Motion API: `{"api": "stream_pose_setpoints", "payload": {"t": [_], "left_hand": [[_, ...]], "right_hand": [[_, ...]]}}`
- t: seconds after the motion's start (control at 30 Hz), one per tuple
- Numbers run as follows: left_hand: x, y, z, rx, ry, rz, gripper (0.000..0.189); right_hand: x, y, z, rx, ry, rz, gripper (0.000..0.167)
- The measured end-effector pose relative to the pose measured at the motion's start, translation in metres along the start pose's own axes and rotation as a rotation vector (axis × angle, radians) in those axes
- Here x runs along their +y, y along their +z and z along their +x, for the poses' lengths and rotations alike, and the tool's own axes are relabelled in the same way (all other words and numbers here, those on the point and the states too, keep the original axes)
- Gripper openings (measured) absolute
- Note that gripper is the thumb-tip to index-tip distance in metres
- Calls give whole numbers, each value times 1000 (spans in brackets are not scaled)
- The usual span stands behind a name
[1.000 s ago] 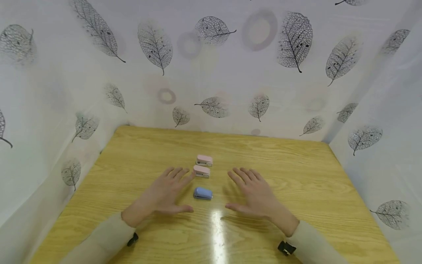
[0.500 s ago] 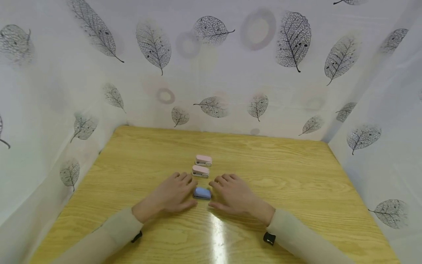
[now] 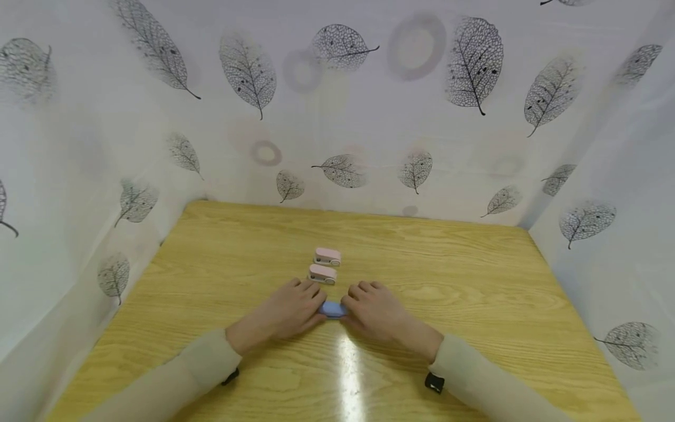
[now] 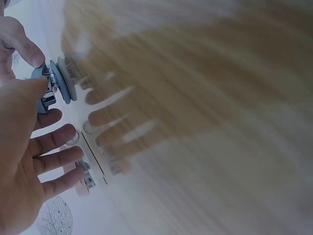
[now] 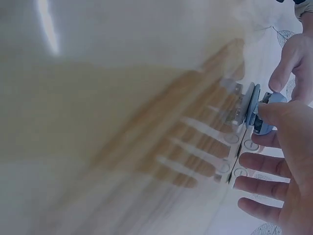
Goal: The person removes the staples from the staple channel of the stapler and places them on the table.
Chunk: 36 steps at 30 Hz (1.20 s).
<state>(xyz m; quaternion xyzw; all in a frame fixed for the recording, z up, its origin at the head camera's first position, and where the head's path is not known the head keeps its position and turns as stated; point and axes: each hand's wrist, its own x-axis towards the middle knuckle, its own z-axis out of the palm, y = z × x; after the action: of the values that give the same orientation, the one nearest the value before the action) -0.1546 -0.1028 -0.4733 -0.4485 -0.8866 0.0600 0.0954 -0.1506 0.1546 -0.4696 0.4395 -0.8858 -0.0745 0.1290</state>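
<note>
A small blue stapler [image 3: 333,309] lies crosswise at the middle of the wooden table. At its left end, my left hand [image 3: 295,308] pinches it between thumb and index finger, while my right hand [image 3: 377,308] pinches the right end. In the left wrist view the blue stapler [image 4: 59,81] shows its metal parts and base side-on, low over the glossy surface. The right wrist view has the blue stapler [image 5: 252,106] between both thumbs, with the right hand's other fingers spread loosely beyond it.
Just beyond the hands, two pink-and-white staplers sit one behind the other: a nearer pink stapler [image 3: 322,273] and a farther pink stapler [image 3: 327,256]. The wooden table [image 3: 448,264] meets a leaf-patterned curtain [image 3: 337,105] at the back and sides.
Both hands came inward from either side, first apart with fingers spread, then beside the blue stapler, and now pinch its ends. The stapler has moved slightly right; the pink ones stayed put.
</note>
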Motion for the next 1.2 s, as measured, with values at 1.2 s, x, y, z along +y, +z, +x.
{"api": "stream_pose_setpoints", "payload": {"t": [1.2], "left_hand": [[43, 5, 107, -47, 58, -64, 37]], "right_hand": [[59, 4, -86, 40, 238, 39, 28]]}}
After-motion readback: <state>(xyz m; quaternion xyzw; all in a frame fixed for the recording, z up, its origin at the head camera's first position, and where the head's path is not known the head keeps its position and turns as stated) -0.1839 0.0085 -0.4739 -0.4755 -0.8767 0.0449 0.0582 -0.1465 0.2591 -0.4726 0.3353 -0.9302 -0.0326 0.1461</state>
